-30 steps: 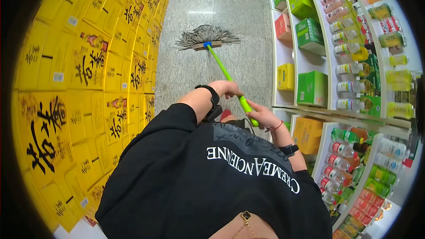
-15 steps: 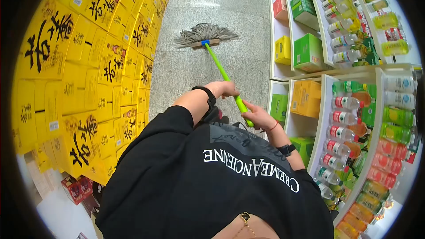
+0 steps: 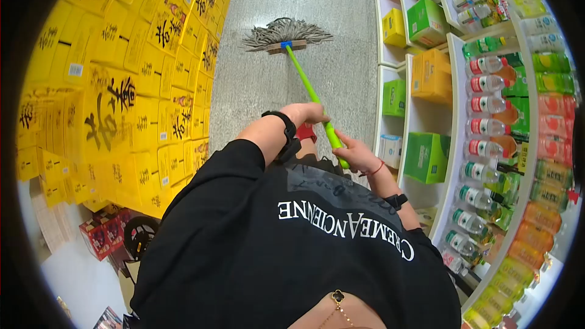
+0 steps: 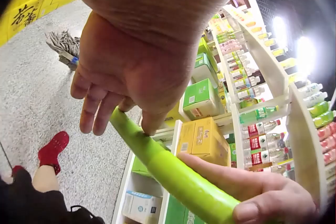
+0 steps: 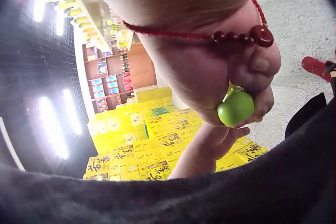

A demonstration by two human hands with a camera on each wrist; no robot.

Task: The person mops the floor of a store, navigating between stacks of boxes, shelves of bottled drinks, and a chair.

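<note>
A mop with a grey string head (image 3: 287,32) lies spread on the floor at the top of the head view. Its green handle (image 3: 306,82) slopes down towards the body. My left hand (image 3: 309,113) holds the handle; in the left wrist view that hand (image 4: 134,69) has thumb and index finger on the pole (image 4: 181,179), its other fingers hanging loosely. Lower down, my right hand (image 3: 359,156) grips the handle near its end. The right wrist view shows the rounded green tip (image 5: 235,109) sticking out of the curled right hand (image 5: 210,71).
Stacked yellow cartons (image 3: 128,79) line the left side. Shelves (image 3: 454,103) with bottles (image 3: 487,105) and boxes (image 3: 429,76) run along the right. Grey floor (image 3: 256,85) lies between them. A red shoe (image 4: 53,151) stands below the hands.
In the head view the shelves and cartons have slid towards the top of the picture, and the mop head sits a little higher. Both hands still hold the handle.
</note>
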